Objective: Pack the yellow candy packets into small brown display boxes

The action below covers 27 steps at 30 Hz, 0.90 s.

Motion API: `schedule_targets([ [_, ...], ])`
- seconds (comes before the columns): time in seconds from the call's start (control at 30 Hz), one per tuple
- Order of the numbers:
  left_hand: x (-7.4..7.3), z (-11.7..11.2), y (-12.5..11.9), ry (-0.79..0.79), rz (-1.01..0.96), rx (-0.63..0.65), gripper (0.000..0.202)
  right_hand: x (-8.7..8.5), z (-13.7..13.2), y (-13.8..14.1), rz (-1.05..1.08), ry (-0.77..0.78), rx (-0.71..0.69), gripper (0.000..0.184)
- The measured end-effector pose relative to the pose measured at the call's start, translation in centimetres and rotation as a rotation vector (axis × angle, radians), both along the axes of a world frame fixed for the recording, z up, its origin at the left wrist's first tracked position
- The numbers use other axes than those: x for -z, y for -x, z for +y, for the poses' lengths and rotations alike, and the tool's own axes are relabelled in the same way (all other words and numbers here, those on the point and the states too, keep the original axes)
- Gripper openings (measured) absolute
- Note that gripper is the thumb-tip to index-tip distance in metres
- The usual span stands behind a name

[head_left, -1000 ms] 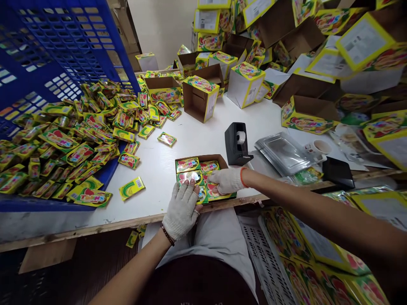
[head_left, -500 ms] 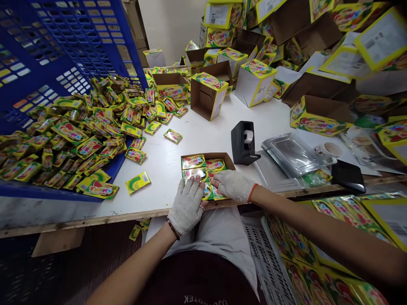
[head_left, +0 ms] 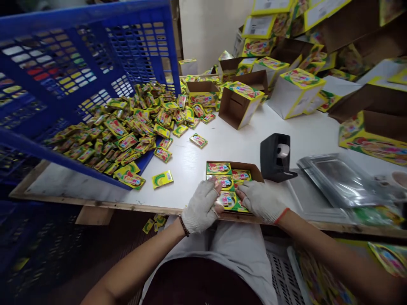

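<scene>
An open cardboard box (head_left: 258, 173) lies at the table's front edge, with rows of small yellow-green candy packs (head_left: 219, 168) inside. My left hand (head_left: 201, 207), in a white fingertipless glove, rests over the box's left side with its fingertips on the packs; it is open. From the right my right hand (head_left: 263, 201), gloved alike, reaches over the box and touches the packs with its fingers extended. Part of the front packs is hidden under the hands. A black tape dispenser (head_left: 276, 156) stands just right of the box.
A tipped blue crate (head_left: 95, 167) spills a heap of candy packs (head_left: 127, 127) on the left. Loose packs (head_left: 163, 179) lie nearby on the white table (head_left: 187, 161). Empty display boxes (head_left: 243, 103) pile up at the back right. Clear plastic trays (head_left: 340, 180) lie right of the dispenser.
The view has swung left, so the table scene sits farther right. Both hands stay at the box; my left fingers have drawn back from the middle packs toward the left side.
</scene>
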<state>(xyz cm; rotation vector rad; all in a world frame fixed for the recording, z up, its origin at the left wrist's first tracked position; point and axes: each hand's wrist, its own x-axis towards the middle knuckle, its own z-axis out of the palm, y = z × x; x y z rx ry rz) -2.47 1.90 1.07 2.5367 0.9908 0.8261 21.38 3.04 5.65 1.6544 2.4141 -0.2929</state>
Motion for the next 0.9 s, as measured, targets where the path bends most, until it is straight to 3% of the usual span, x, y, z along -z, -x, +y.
schedule_targets([
  [0.07, 0.1, 1.7, 3.4, 0.015, 0.004, -0.18, 0.057, 0.4, -0.1, 0.1, -0.019, -0.047, 0.006, 0.043],
  [0.17, 0.1, 4.3, 9.4, 0.116, 0.266, -0.585, 0.061, 0.7, -0.1, -0.5, 0.012, -0.049, 0.001, 0.042],
  [0.23, 0.1, 5.2, 12.6, 0.257, 0.418, -0.712, 0.064, 0.4, 0.1, -1.1, 0.096, -0.093, -0.026, 0.04],
  [0.33, -0.4, 5.2, 13.9, 0.447, 0.307, -0.712, 0.062, -1.4, 0.8, -0.5, 0.278, -0.357, -0.09, 0.034],
  [0.43, -1.5, 4.5, 11.3, 0.67, -0.033, -0.553, 0.078, -3.7, 1.7, 3.4, 0.355, -0.594, -0.288, 0.03],
  [0.5, -2.4, 4.8, 9.1, 0.772, -0.208, -0.316, 0.084, -4.8, 2.6, 7.2, 0.311, -0.553, -0.449, 0.032],
  [0.57, -3.0, 6.4, 7.9, 0.733, -0.217, -0.13, 0.065, -5.2, 3.9, 10.5, 0.222, -0.412, -0.468, 0.026],
  [0.63, -3.5, 9.1, 8.3, 0.597, -0.089, -0.152, 0.043, -5.2, 5.4, 12.4, 0.177, -0.265, -0.344, 0.024],
  [0.73, -3.6, 13.9, 11.1, 0.416, 0.049, -0.354, 0.035, -4.9, 7.3, 13.0, 0.363, -0.054, -0.068, 0.026],
  [0.83, -3.4, 17.3, 13.7, 0.384, 0.05, -0.435, 0.025, -4.1, 8.6, 13.0, 0.699, 0.149, 0.143, 0.015],
  [0.9, -3.3, 18.1, 14.3, 0.406, 0.02, -0.481, 0.008, -3.3, 9.5, 13.6, 0.834, 0.224, 0.27, 0.01],
])
